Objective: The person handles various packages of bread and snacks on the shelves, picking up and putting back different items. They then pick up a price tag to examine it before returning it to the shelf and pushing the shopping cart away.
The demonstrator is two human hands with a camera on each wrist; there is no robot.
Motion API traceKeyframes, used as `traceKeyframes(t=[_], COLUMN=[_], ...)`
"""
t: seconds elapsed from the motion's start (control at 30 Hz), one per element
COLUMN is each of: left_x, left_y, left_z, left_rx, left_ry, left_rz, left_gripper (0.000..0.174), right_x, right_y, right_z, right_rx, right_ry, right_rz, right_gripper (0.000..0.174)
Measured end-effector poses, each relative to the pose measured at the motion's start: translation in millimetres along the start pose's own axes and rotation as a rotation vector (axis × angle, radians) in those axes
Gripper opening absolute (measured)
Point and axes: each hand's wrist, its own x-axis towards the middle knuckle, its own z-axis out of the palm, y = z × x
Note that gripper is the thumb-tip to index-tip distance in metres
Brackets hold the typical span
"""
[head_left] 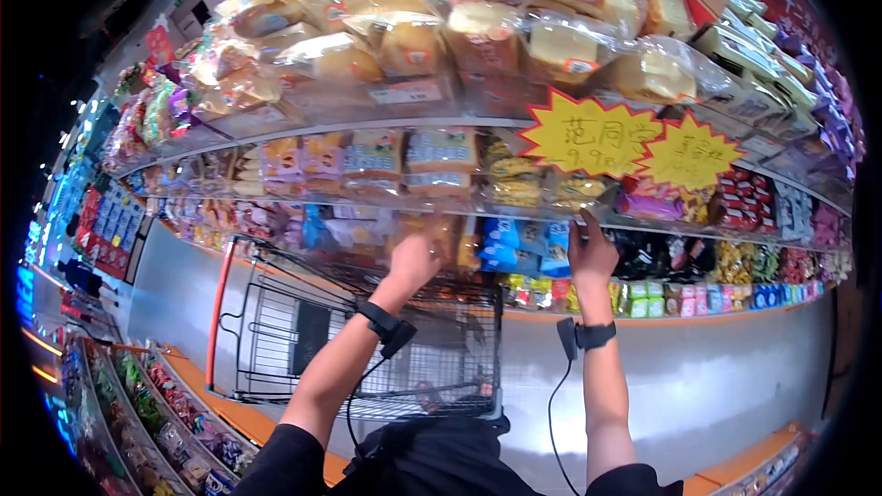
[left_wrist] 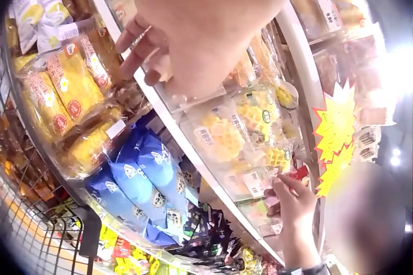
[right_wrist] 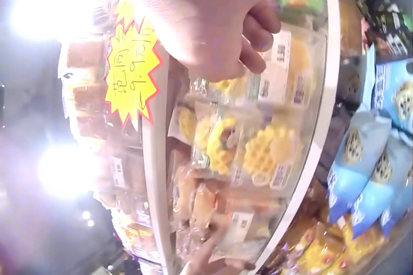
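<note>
My left hand (head_left: 416, 262) reaches to the shelving. In the left wrist view its loosely bent fingers (left_wrist: 137, 52) hang in front of the white shelf edge (left_wrist: 169, 117), with nothing held. My right hand (head_left: 593, 255) is farther right, fingertips up at the front of the same shelf, beside clear packs of yellow waffles (right_wrist: 268, 152). Its fingers (right_wrist: 257, 33) bend beside a white price label (right_wrist: 274, 62) in the right wrist view. Below the hands lie blue snack bags (head_left: 514, 243) and packs of yellow pastry (left_wrist: 74, 85).
A wire shopping cart (head_left: 276, 331) stands against the shelf at my left. Bagged bread (head_left: 482, 32) fills the upper shelf. Yellow starburst price signs (head_left: 588, 133) stick out over the shelf front. Another snack rack (head_left: 152, 413) stands at the lower left.
</note>
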Motion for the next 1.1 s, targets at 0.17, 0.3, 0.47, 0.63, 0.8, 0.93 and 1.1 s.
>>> traceKeyframes(t=[0.17,0.3,0.47,0.63,0.8,0.93,1.1], left_x=[-2.7,-7.0,-20.6,-23.4,-13.1,-9.7,-17.8], left_y=[2.3,-0.6,5.6,25.1,67.4,99.9,127.3], left_z=[5.8,5.8,9.2,5.6,-6.1,8.1,3.3], left_rx=[0.0,0.004,-0.117,-0.173,-0.279,-0.765,-1.207], left_ry=[0.025,0.16,0.118,0.059,-0.02,0.0,-0.23], left_rz=[-0.007,0.083,0.035,0.085,0.094,0.102,0.048], left_gripper=[0.082,0.084,0.066,0.043,0.04,0.039,0.033], right_x=[24.9,36.8,49.2,57.7,55.5,36.7,-1.6], right_y=[18.6,25.4,28.2,20.0,12.2,-16.1,-46.8], right_z=[-11.8,-11.4,-18.4,-29.3,-46.2,-60.3,-66.3], right_rx=[-0.109,-0.123,-0.154,-0.153,0.077,0.621,0.864], right_ry=[-0.081,-0.114,-0.244,-0.227,-0.313,-0.624,-0.764], right_rz=[-0.19,-0.276,-0.346,-0.451,-0.357,-0.041,0.221], right_gripper=[0.018,0.014,0.012,0.012,0.01,0.017,0.016])
